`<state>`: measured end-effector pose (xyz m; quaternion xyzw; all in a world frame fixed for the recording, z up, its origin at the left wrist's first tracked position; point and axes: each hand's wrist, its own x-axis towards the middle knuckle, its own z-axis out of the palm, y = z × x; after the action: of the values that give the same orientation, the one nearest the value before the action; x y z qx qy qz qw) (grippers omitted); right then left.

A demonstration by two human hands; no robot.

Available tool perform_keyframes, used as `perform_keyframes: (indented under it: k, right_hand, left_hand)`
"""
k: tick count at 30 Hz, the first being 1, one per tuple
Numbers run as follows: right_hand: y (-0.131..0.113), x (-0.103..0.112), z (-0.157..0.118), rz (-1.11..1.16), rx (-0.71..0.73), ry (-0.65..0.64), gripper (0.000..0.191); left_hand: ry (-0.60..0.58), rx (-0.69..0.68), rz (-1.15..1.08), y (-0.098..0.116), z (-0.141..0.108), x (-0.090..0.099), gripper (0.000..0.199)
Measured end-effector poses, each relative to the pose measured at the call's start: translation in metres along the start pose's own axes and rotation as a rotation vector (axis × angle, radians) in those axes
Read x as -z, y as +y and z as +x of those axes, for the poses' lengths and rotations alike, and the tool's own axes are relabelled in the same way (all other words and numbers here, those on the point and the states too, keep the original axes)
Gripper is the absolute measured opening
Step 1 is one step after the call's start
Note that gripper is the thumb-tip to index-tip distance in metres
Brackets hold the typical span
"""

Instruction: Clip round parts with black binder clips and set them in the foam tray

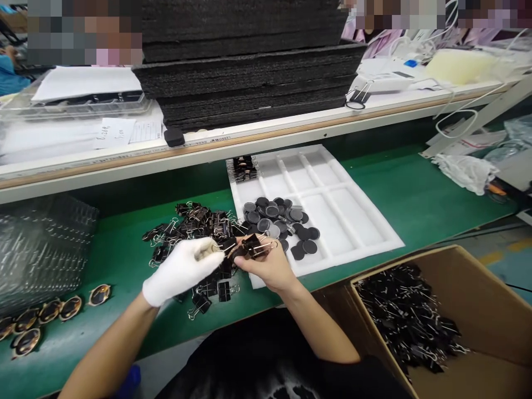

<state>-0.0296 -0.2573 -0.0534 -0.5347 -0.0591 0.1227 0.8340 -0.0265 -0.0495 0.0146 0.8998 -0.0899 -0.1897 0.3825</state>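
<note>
My left hand [180, 270], in a white glove, pinches a black binder clip [228, 245] by its wire handle. Bare, my right hand [272, 267] holds another black binder clip [254, 245] and a dark round piece, close against the left hand's clip. Behind and below my hands lies a heap of black binder clips [193, 220] on the green table. Dark round discs [272, 210] are piled on the left part of a white foam tray [344, 213], just beyond my right hand. More clips [245, 168] stand in the tray's far left compartment.
At the right front, a cardboard box [477, 299] holds many binder clips. Stacked clear trays [44, 249] and round amber-rimmed lenses [70, 307] are at the left. A shelf [249, 130] bearing black foam sheets [257, 77] crosses above the table. People are partly visible beyond.
</note>
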Motion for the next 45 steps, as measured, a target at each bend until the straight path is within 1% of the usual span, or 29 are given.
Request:
perform_keyframes:
  k: [2, 5, 7, 9, 13, 16, 19, 23, 26, 29, 31, 32, 35, 37, 38, 39, 40, 41, 42, 43, 44, 45]
  right_hand:
    - [-0.005, -0.002, 0.006, 0.060, 0.024, 0.034, 0.039]
    - [-0.014, -0.005, 0.016, 0.193, 0.066, 0.129, 0.027]
    - [-0.017, -0.008, 0.020, 0.257, 0.069, 0.178, 0.030]
    - [-0.016, -0.011, 0.020, 0.274, 0.067, 0.180, 0.036]
    - [-0.003, -0.013, 0.016, 0.236, 0.077, 0.164, 0.032]
    - [0.005, -0.012, 0.015, 0.234, 0.067, 0.175, 0.034]
    - [0.007, -0.012, 0.015, 0.249, 0.057, 0.184, 0.036]
    - [0.006, -0.010, 0.013, 0.268, -0.028, 0.177, 0.038]
    - [0.007, -0.008, 0.009, 0.256, -0.053, 0.158, 0.039]
    - [0.008, -0.005, 0.005, 0.227, 0.024, 0.111, 0.039]
    - [0.008, -0.002, 0.003, 0.187, 0.121, 0.080, 0.036]
    - [0.008, 0.000, 0.002, 0.154, 0.176, 0.064, 0.034]
    - [0.000, 0.007, 0.003, 0.026, 0.386, -0.016, 0.030]
    - [-0.007, 0.014, 0.003, -0.041, 0.550, -0.075, 0.028]
    - [-0.010, 0.018, 0.003, -0.075, 0.601, -0.085, 0.027]
    - [-0.013, 0.022, 0.002, -0.116, 0.613, -0.066, 0.029]
    - [-0.014, 0.026, 0.000, -0.163, 0.588, -0.017, 0.037]
    - [-0.013, 0.030, -0.003, -0.215, 0.540, 0.060, 0.049]
    - [-0.009, 0.034, -0.007, -0.269, 0.484, 0.155, 0.063]
    - [-0.004, 0.037, -0.013, -0.326, 0.447, 0.261, 0.074]
    - [0.003, 0.039, -0.019, -0.388, 0.448, 0.357, 0.080]
    - [0.011, 0.041, -0.026, -0.460, 0.488, 0.428, 0.078]
  left_hand:
    - [0.043, -0.015, -0.007, -0.003, 0.003, 0.002, 0.034]
    - [0.114, -0.035, -0.040, -0.007, 0.005, 0.005, 0.037]
    - [0.142, -0.052, -0.063, -0.009, 0.005, 0.006, 0.036]
    - [0.159, -0.079, -0.073, -0.009, 0.004, 0.006, 0.034]
    - [0.139, -0.127, -0.053, -0.009, 0.003, 0.001, 0.035]
    - [0.113, -0.118, -0.052, -0.013, 0.004, -0.004, 0.037]
    - [0.134, -0.122, -0.065, -0.015, 0.005, -0.008, 0.038]
    - [0.122, -0.144, -0.067, -0.016, 0.005, -0.010, 0.037]
    - [0.075, -0.126, -0.051, -0.016, 0.002, -0.007, 0.034]
    - [0.020, -0.116, -0.036, -0.014, -0.001, -0.001, 0.032]
    - [-0.066, -0.111, -0.114, -0.011, 0.001, 0.002, 0.036]
    - [-0.130, -0.089, -0.198, -0.008, 0.003, 0.003, 0.042]
    - [-0.354, 0.063, -0.476, 0.006, 0.015, 0.001, 0.065]
    - [-0.476, 0.141, -0.569, 0.018, 0.024, -0.004, 0.068]
    - [-0.522, 0.145, -0.586, 0.023, 0.029, -0.006, 0.066]
    - [-0.544, 0.128, -0.600, 0.028, 0.034, -0.007, 0.062]
    - [-0.539, 0.094, -0.619, 0.032, 0.040, -0.008, 0.058]
    - [-0.513, 0.047, -0.634, 0.035, 0.048, -0.008, 0.053]
    - [-0.455, -0.003, -0.633, 0.038, 0.057, -0.007, 0.050]
    - [-0.364, -0.053, -0.608, 0.040, 0.068, -0.005, 0.047]
    - [-0.250, -0.096, -0.551, 0.041, 0.082, -0.002, 0.046]
    - [-0.120, -0.133, -0.453, 0.040, 0.098, 0.001, 0.046]
